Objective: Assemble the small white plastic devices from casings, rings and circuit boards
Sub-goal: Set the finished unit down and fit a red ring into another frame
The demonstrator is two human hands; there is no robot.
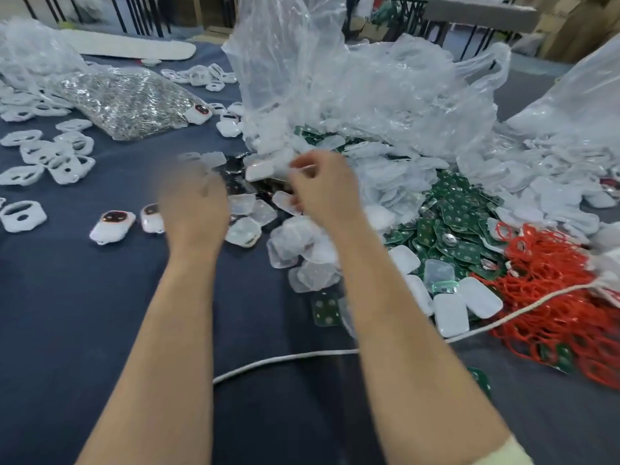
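Desk (100, 313) in dark blue cloth, right hand (323, 193) fingers pinching small pale piece (303, 168), left hand (194, 206) blurred, grip unclear, translucent white plastic casings (302, 260) heaped beneath, green circuit boards (459, 226) and red rubber rings (553, 297) piled rightward

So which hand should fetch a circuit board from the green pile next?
Right, probably. The green circuit boards lie just right of the right hand; the left hand is blurred on the far side and would have to cross the right forearm.
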